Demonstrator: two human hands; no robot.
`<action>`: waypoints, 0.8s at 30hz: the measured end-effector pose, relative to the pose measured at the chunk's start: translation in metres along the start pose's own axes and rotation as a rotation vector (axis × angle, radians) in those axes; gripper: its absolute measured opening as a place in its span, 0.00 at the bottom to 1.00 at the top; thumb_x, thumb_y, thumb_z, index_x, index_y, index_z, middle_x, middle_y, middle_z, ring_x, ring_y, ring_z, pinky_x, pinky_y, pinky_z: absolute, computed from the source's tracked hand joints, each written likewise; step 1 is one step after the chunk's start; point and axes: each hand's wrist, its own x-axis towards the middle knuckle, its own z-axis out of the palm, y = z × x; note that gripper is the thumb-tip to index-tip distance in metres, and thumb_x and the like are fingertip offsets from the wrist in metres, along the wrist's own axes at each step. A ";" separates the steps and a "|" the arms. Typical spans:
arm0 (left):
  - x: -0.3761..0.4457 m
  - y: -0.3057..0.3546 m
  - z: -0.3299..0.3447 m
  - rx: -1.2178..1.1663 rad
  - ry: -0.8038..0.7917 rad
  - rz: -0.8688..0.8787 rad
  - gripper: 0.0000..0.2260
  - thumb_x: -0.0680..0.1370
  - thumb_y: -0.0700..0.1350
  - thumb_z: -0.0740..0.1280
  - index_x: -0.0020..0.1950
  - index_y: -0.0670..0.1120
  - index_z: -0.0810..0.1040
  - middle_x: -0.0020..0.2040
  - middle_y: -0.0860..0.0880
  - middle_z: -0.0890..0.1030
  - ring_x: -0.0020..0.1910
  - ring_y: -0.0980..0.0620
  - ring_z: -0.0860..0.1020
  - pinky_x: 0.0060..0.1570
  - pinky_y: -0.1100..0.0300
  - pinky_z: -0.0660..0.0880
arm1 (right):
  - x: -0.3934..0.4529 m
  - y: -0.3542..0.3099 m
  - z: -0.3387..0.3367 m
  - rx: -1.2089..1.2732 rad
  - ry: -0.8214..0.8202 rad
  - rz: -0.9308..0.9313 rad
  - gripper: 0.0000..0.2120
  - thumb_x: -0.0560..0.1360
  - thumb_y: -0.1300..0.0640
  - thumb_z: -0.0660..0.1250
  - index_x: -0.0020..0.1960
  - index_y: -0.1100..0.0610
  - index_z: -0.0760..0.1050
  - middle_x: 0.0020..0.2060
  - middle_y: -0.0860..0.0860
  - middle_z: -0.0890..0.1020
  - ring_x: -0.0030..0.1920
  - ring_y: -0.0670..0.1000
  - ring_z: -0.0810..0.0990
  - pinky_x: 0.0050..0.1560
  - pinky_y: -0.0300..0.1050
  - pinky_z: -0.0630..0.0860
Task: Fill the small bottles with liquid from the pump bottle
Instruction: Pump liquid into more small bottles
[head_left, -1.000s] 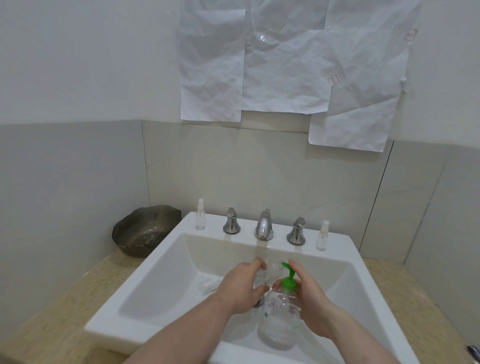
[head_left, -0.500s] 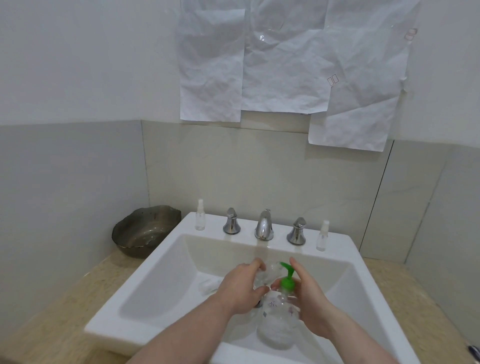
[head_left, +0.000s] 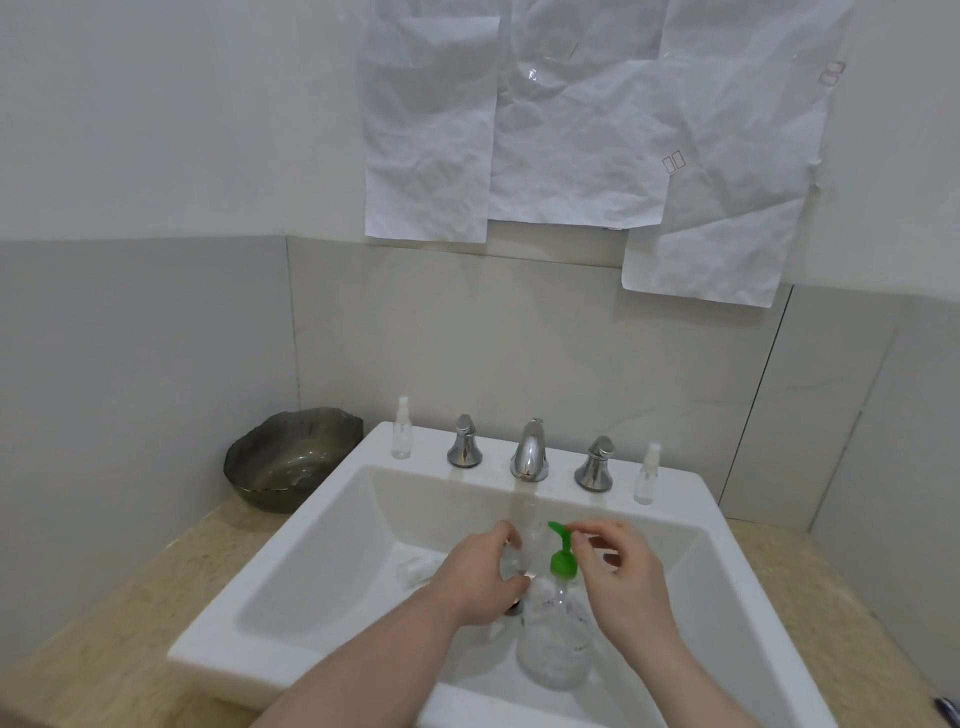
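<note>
I see the white sink (head_left: 332, 499) set in a beige counter (head_left: 104, 634), big enough to catch any spill, which I judge is why the work is done inside the basin. The clear pump bottle (head_left: 556, 644) stands upright in it, its green pump (head_left: 562, 553) pointing left toward my left hand (head_left: 480, 577). That hand curls round a small clear bottle (head_left: 522, 551), holding its mouth near the spout to take the liquid. My right hand (head_left: 626, 582) rests fingertips on the pump top, fingers bent but gripping nothing, ready to press. Two more small spray bottles, the left spray bottle (head_left: 401, 428) and the right spray bottle (head_left: 647, 475), stand capped on the rim beside the tap (head_left: 530, 449).
</note>
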 end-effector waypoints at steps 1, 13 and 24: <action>0.000 0.000 0.000 -0.001 -0.001 0.001 0.18 0.75 0.54 0.68 0.62 0.51 0.71 0.55 0.48 0.82 0.53 0.45 0.78 0.52 0.53 0.75 | 0.000 -0.001 0.000 0.015 0.006 0.008 0.08 0.78 0.57 0.73 0.45 0.45 0.85 0.46 0.42 0.85 0.49 0.41 0.82 0.53 0.43 0.77; -0.001 0.000 -0.003 -0.077 -0.041 -0.060 0.18 0.72 0.48 0.70 0.61 0.52 0.73 0.55 0.52 0.80 0.54 0.49 0.77 0.49 0.59 0.72 | -0.001 -0.011 0.008 -0.273 -0.054 -0.009 0.06 0.75 0.54 0.68 0.43 0.43 0.78 0.48 0.36 0.80 0.54 0.40 0.77 0.51 0.47 0.76; 0.001 -0.002 0.000 -0.042 -0.022 -0.031 0.19 0.75 0.50 0.71 0.65 0.52 0.72 0.62 0.50 0.80 0.61 0.48 0.76 0.60 0.56 0.73 | -0.003 0.001 0.002 -0.139 -0.055 -0.021 0.12 0.76 0.59 0.68 0.49 0.41 0.80 0.52 0.38 0.79 0.56 0.39 0.77 0.50 0.40 0.73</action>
